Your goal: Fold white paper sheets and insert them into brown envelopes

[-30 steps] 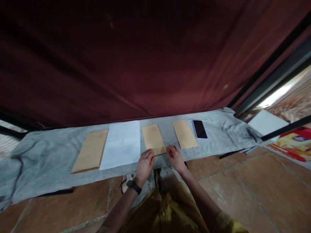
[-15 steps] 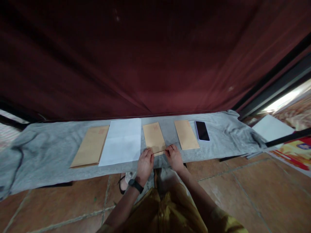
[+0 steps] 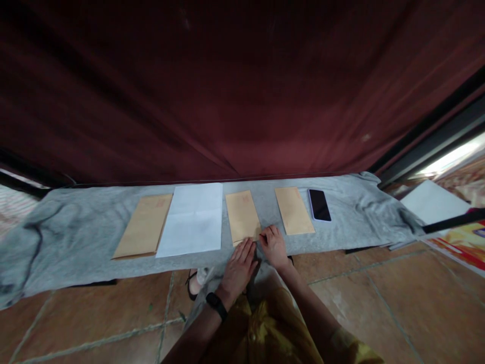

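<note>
A brown paper envelope (image 3: 242,215) with a small red print near its far end lies on the grey cloth in front of me. My left hand (image 3: 238,269) has its fingers stretched out, their tips on the envelope's near edge. At the near right corner, my right hand (image 3: 273,246) has its fingers bent together and closed on the envelope's edge; the fingertips are partly hidden. Just right of it lies a second brown envelope (image 3: 294,211). White paper sheets (image 3: 191,217) lie to the left, beside a stack of brown envelopes (image 3: 144,225).
A phone (image 3: 320,205) with a dark screen lies right of the envelopes. The grey cloth (image 3: 364,212) covers a narrow bench. Behind it hangs a dark red curtain (image 3: 242,101). Metal bars (image 3: 435,131) stand at the right, near a white sheet (image 3: 434,201) and a colourful printed package (image 3: 460,247).
My left hand has moved from the envelope's near left corner rightward along the edge, its fingers now straighter. The right hand stays at the right corner. The view has shifted slightly.
</note>
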Demonstrator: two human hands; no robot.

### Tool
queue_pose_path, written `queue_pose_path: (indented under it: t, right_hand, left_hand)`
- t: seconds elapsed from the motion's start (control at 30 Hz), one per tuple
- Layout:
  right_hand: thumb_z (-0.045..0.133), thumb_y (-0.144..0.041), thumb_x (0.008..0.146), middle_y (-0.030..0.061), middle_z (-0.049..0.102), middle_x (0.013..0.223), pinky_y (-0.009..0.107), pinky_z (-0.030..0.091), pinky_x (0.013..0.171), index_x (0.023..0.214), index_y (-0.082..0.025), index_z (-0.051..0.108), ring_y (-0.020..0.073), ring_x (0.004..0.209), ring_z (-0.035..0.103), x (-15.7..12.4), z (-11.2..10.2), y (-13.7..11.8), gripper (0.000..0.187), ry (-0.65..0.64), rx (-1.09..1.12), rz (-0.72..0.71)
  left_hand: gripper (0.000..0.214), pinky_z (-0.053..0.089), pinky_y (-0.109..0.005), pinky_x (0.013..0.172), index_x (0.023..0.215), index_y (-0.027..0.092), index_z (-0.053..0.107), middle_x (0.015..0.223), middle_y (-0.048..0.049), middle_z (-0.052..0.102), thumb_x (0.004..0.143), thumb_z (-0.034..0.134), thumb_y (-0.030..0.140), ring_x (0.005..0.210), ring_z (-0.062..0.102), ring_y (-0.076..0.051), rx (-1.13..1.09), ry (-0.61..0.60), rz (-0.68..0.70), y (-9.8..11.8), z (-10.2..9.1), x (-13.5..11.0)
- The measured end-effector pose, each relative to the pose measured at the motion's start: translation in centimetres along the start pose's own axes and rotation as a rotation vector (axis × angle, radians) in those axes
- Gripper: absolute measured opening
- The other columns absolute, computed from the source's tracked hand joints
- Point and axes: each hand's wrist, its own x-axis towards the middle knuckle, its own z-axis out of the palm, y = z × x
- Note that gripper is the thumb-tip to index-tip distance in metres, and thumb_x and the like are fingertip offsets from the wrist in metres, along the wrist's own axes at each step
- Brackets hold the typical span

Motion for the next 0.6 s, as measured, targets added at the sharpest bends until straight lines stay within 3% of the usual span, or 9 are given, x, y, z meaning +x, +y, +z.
queue_pose_path:
  t: [0.37,0.47,0.6]
  right_hand:
    - [0.051,-0.017,0.093,0.0082,0.062,0.095,0.037,0.045,0.088,0.091,-0.019,0.062,0.0230,0.093,0.055,-0.1,0.5,0.2,0.011,0.018,0.022,0.035]
    - [0.048,-0.017,0.095,0.0105,0.065,0.103,0.039,0.048,0.092,0.102,-0.018,0.065,0.0234,0.100,0.058,-0.7,0.3,-0.3,0.018,0.059,0.055,0.051]
    - [0.040,-0.020,0.101,0.0121,0.063,0.131,0.042,0.046,0.106,0.127,-0.019,0.062,0.0222,0.124,0.056,-2.5,0.2,-1.9,0.034,-0.002,0.176,-0.110]
  left_hand:
    - [0.058,0.034,-0.049,0.120,0.151,0.015,0.037,0.156,-0.0134,0.044,0.097,0.050,0.032,0.148,0.035,-0.026,0.023,-0.037,-0.025,0.5,-0.3,0.5]
    - [0.057,0.030,-0.053,0.121,0.150,0.018,0.040,0.155,-0.0124,0.046,0.097,0.049,0.036,0.146,0.037,-0.027,0.009,-0.032,-0.042,0.6,-0.4,0.8]
    - [0.055,0.027,-0.053,0.122,0.147,0.016,0.044,0.151,-0.0139,0.050,0.094,0.050,0.027,0.145,0.039,-0.027,0.006,-0.051,-0.047,0.5,-0.2,0.7]
